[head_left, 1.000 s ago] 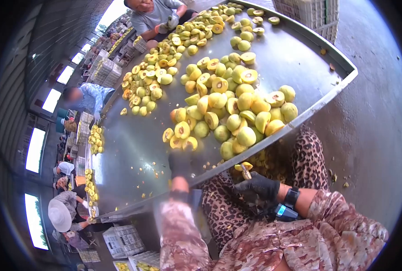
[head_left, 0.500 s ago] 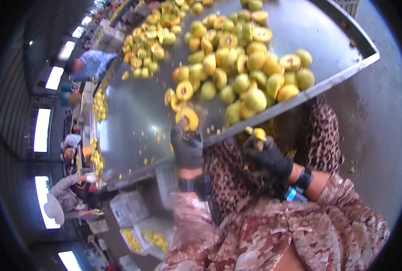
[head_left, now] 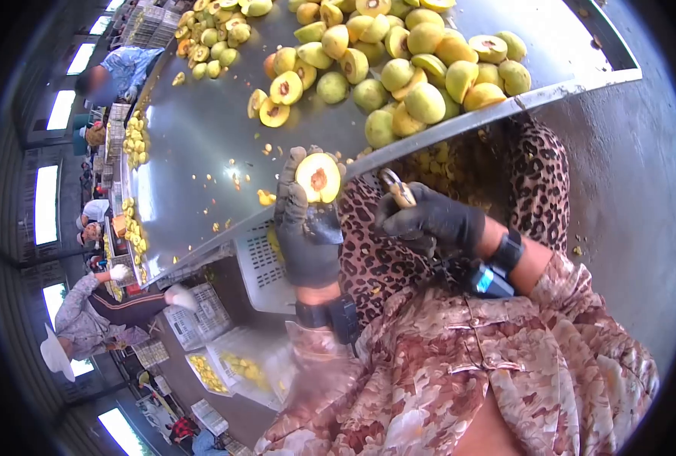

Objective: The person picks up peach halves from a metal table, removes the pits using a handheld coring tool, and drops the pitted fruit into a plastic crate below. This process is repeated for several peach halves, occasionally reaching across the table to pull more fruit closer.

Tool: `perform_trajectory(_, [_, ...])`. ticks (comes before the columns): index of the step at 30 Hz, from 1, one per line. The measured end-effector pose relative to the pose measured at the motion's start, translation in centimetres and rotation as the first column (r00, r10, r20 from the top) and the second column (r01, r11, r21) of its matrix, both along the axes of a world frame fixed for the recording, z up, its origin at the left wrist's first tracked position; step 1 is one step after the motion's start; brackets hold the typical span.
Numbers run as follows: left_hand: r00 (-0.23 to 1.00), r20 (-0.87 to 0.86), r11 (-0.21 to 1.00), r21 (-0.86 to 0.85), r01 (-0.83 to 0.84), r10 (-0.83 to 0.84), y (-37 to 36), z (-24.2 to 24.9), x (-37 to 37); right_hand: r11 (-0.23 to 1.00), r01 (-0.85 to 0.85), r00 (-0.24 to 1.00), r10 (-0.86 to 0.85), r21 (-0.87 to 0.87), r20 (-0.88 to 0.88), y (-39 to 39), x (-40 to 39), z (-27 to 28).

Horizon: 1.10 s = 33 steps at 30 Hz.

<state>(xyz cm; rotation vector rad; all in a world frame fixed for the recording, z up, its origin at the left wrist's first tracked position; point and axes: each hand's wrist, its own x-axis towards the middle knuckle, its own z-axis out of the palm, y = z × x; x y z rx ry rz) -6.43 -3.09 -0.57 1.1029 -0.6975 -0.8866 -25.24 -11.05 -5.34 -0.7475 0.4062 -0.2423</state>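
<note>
My left hand [head_left: 304,228], in a dark glove, holds a halved yellow fruit [head_left: 317,178] with its cut face and brown centre turned up, just off the metal table's edge [head_left: 429,131]. To its right, my right hand [head_left: 433,216], also gloved, is closed round a small tool [head_left: 397,188] with a metal loop at its tip and a light-coloured shaft. The tool points up and left, apart from the fruit. On the table, a pile of whole and halved fruit [head_left: 424,104] lies beyond my hands.
Another fruit pile [head_left: 216,45] lies farther back. Small scraps [head_left: 237,181] dot the metal surface. A white crate [head_left: 260,266] stands below the table at the left. A person in a white hat [head_left: 57,353] and a person in blue [head_left: 125,72] are at the left.
My left hand now holds the fruit half upright and clear of the pile. The yellow piece at my right hand is gone, and the tool's loop shows. The view has shifted.
</note>
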Motion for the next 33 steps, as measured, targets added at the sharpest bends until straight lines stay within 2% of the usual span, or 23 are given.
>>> perform_trajectory(2, [1.000, 0.023, 1.000, 0.009, 0.015, -0.015, 0.4, 0.0, -0.5, 0.996, 0.008, 1.000, -0.010, -0.092, -0.025, -0.6, 0.3, -1.3])
perform_trajectory(3, [1.000, 0.008, 1.000, -0.007, 0.024, -0.024, 0.5, 0.2, -0.9, 0.958, 0.106, 0.985, -0.138, -0.265, -0.106, -0.3, 1.6, -3.8])
perform_trajectory(4, [0.999, -0.006, 0.999, -0.018, 0.034, -0.034, 0.7, 0.4, -1.1, 0.883, 0.183, 0.947, -0.276, -0.431, -0.162, -0.3, 2.5, -3.3])
perform_trajectory(5, [0.999, -0.023, 1.000, -0.017, 0.026, -0.027, 0.4, 0.4, -1.0, 0.942, 0.061, 0.961, -0.144, -0.329, -0.234, -0.2, 1.4, -2.5])
perform_trajectory(8, [0.997, -0.079, 0.999, 0.025, 0.023, -0.021, 0.9, -0.4, -1.7, 0.633, 0.221, 0.958, -0.284, -0.742, 0.043, 1.8, 2.6, -1.9])
perform_trajectory(9, [0.996, -0.081, 0.999, 0.034, 0.039, -0.036, 0.7, -0.5, -2.1, 0.762, 0.184, 0.970, -0.243, -0.620, -0.010, 1.9, 2.6, -1.1])
perform_trajectory(12, [0.983, 0.168, 0.993, 0.102, 0.063, -0.079, 0.6, -0.7, -2.9, 0.733, 0.274, 0.933, -0.360, -0.623, -0.013, 1.9, 3.0, -1.4])
perform_trajectory(16, [0.991, 0.107, 0.995, 0.066, 0.078, -0.085, -0.2, -1.3, -3.6, 0.702, 0.283, 0.927, -0.376, -0.654, -0.003, 1.3, 2.8, -1.3])
perform_trajectory(19, [0.994, 0.051, 0.996, 0.022, 0.091, -0.092, -0.8, -1.5, -4.0, 0.749, 0.378, 0.900, -0.435, -0.544, 0.026, 1.7, 3.2, -1.2])
perform_trajectory(22, [0.992, 0.089, 0.996, 0.033, 0.085, -0.088, -0.8, -1.1, -4.2, 0.750, 0.390, 0.893, -0.449, -0.535, 0.021, 2.1, 3.4, -1.2])
perform_trajectory(25, [0.996, 0.033, 0.996, 0.000, 0.085, -0.084, -0.9, -0.7, -4.6, 0.757, 0.490, 0.860, -0.501, -0.433, 0.096, 2.7, 3.3, -0.6])
perform_trajectory(28, [0.993, -0.022, 0.993, -0.042, 0.113, -0.114, -0.9, -0.8, -4.5, 0.743, 0.409, 0.891, -0.450, -0.530, 0.058, 2.2, 3.3, -0.7])
perform_trajectory(32, [0.999, 0.048, 0.996, 0.084, 0.013, -0.017, -0.7, -0.8, -5.0, 0.792, 0.327, 0.933, -0.358, -0.515, 0.042, 2.4, 3.0, -0.7])
perform_trajectory(33, [1.000, -0.012, 0.998, 0.068, 0.017, -0.016, -0.7, -0.7, -5.2, 0.797, 0.287, 0.946, -0.324, -0.531, 0.025, 2.4, 2.8, -0.7])
